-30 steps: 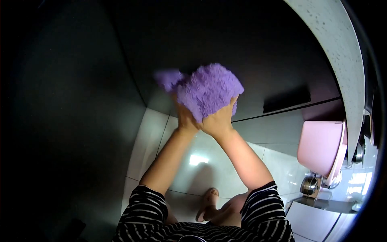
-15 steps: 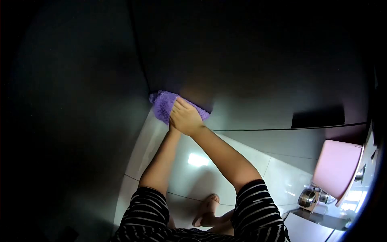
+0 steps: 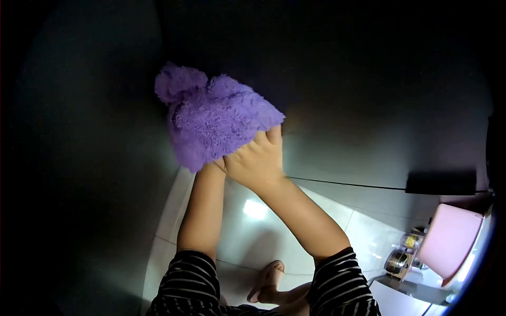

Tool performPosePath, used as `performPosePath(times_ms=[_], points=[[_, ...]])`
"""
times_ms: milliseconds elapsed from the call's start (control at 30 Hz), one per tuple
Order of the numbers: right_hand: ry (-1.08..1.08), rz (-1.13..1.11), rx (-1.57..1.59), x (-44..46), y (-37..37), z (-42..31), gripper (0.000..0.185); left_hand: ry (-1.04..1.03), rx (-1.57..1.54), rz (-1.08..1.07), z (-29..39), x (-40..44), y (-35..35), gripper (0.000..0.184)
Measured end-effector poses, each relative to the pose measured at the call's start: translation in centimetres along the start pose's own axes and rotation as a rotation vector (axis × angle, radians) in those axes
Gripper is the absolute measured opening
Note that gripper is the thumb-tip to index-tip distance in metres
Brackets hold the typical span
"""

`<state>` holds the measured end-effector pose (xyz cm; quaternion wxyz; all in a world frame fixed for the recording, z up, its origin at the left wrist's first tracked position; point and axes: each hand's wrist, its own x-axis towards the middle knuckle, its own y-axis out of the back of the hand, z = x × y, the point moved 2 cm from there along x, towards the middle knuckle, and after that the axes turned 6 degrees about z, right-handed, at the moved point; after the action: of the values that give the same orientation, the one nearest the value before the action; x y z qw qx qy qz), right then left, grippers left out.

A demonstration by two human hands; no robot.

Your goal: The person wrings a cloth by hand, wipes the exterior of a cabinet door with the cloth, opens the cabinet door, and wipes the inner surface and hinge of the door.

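Note:
A fluffy purple cloth (image 3: 216, 116) lies bunched against the dark panel (image 3: 337, 95), near the seam with the dark surface on the left. My right hand (image 3: 258, 160) grips the cloth's lower right edge, its fingertips tucked under the fabric. Most of my left hand (image 3: 217, 164) is covered by the cloth and by my right hand; only the part by the wrist shows, and its fingers are hidden.
A black recessed handle (image 3: 441, 182) is on the dark panel at the right. Beyond it are a pink bin (image 3: 451, 239) and a metal pot (image 3: 396, 261). Below are light floor tiles (image 3: 327, 216) and a slippered foot (image 3: 268, 282).
The cloth was pressed low by the corner half a second ago; it now sits higher and more spread out, covering my left hand. The handle and pink bin appear lower and further right.

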<state>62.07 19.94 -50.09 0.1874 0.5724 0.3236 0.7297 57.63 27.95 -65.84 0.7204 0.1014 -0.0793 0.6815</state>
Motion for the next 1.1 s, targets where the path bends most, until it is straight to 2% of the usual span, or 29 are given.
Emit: performPosePath(times_ms=[133, 233, 333, 433, 533, 633, 767, 900, 967, 1000, 1033, 1100], points=[[-0.006, -0.068, 0.047, -3.9, -3.4, -0.8, 0.029, 0.108, -0.003, -0.014, -4.3, -2.1, -1.4, 0.058], [0.077, -0.194, 0.111, -7.3, -5.7, -0.7, 0.037, 0.186, -0.001, -0.019, -6.7, -3.8, -2.3, 0.058], [0.116, -0.375, 0.141, -8.8, -5.6, -1.0, 0.036, 0.269, 0.004, -0.026, -8.3, -6.2, -2.7, 0.057], [0.024, -0.422, 0.106, -8.5, -3.8, -1.8, 0.029, 0.284, -0.050, -0.008, -7.2, -7.6, -3.0, 0.057], [-0.042, -0.253, 0.100, -6.3, -1.3, -1.0, 0.027, 0.184, -0.122, 0.006, -3.3, -6.2, -3.0, 0.057], [-0.158, -0.190, 0.063, -3.5, 2.8, 0.3, 0.030, -0.036, -0.170, 0.007, 2.8, -4.5, -3.5, 0.056], [-0.217, -0.052, 0.078, -5.8, 6.0, 3.4, 0.047, -0.382, -0.015, 0.014, 7.5, -5.4, -6.2, 0.056], [-0.378, -0.016, 0.244, -10.0, 5.0, 5.7, 0.060, -0.549, 0.153, 0.060, 5.0, -7.2, -9.5, 0.056], [-0.313, -0.099, 0.018, -13.4, 3.5, 5.3, 0.055, -0.577, 0.175, 0.079, 2.7, -8.5, -10.1, 0.056], [-0.377, -0.087, 0.036, -13.3, 3.2, 4.8, 0.047, -0.579, 0.179, 0.077, 1.3, -9.2, -10.2, 0.055], [-0.347, -0.121, 0.021, -15.2, 2.2, 4.7, 0.046, -0.568, 0.199, 0.052, 0.1, -9.6, -10.1, 0.055], [-0.351, -0.204, 0.045, -16.9, 1.3, 4.2, 0.046, -0.509, 0.288, -0.107, -1.8, -10.2, -9.3, 0.052]])
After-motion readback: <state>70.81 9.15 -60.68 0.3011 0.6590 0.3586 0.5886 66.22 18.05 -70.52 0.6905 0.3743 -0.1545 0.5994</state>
